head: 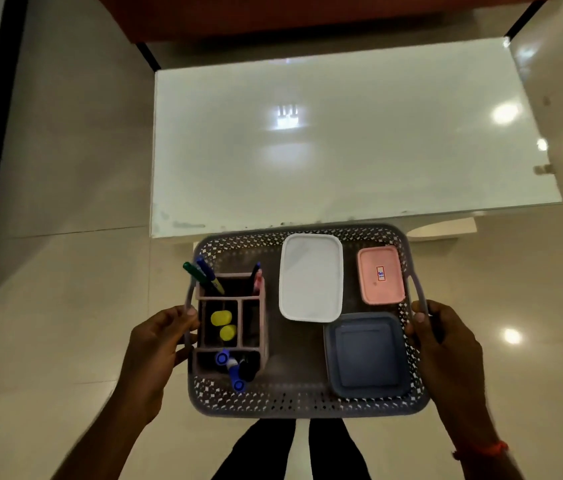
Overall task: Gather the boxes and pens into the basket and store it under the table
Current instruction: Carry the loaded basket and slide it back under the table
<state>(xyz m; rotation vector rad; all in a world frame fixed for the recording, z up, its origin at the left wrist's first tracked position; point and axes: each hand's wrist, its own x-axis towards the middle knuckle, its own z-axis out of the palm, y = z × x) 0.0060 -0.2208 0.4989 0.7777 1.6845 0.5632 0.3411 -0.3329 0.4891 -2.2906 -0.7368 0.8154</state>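
Note:
I hold a grey perforated basket (304,405) in the air, just in front of the near edge of the white glass table (342,140). My left hand (155,348) grips its left handle and my right hand (446,344) grips its right handle. Inside lie a white box (311,277), a small pink box (381,275) with a label, and a grey-blue box (366,355). A pink pen holder (262,327) stands at the basket's left with green, blue, yellow and black pens (204,273) in its compartments.
Glossy beige floor tiles surround the table. A brown sofa (290,15) stands behind the table's far edge. A dark strip runs along the wall at the left. My legs in dark trousers (290,452) show below the basket.

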